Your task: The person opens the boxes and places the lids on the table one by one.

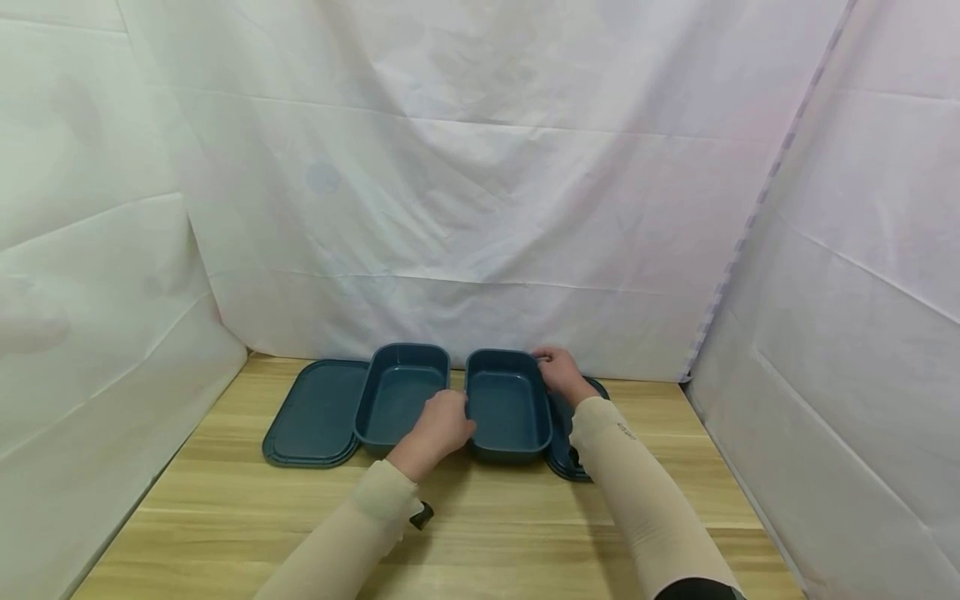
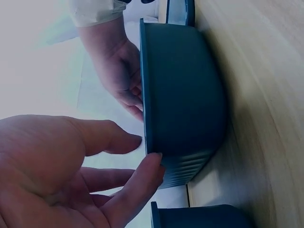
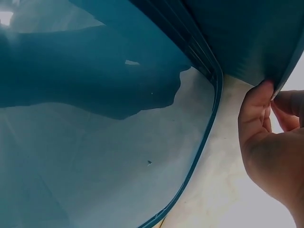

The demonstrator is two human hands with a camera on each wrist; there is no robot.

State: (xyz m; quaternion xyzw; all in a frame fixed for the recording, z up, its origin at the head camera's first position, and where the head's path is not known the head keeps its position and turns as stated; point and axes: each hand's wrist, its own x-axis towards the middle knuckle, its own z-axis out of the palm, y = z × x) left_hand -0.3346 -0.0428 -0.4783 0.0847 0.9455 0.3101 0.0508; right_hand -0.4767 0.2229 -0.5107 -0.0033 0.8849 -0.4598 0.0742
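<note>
A dark teal tub (image 1: pixel 508 408) sits upright on the wooden bench (image 1: pixel 480 533), mid-bench toward the back, w/ a person's two hands on its opposite sides. The right hand (image 1: pixel 558 372) is at the tub's far right corner; the right wrist view shows its thumb and fingers (image 3: pixel 259 114) pinching the rim there. The left hand (image 1: pixel 438 427) is at the tub's near left side; in the left wrist view its fingers (image 2: pixel 142 178) are fairly straight and spread, thumb and one fingertip touching the rim, not curled round it. The tub is empty inside as far as the head view shows.

Just left of it, nearly touching, stands a 2nd tub (image 1: pixel 401 393) of the same color and shape, also upright and empty. Left of that lies a flat teal lid (image 1: pixel 315 412), partly tucked under the 2nd tub's edge. Another lid (image 1: pixel 567 454) lies under and to the right of the held tub, mostly hidden by the right forearm; the right wrist view shows its raised edge (image 3: pixel 204 142) close up.

Both arms wear beige sleeves (image 1: pixel 637 492). White sheeting (image 1: pixel 480 167) hangs behind and on both sides of the bench.
</note>
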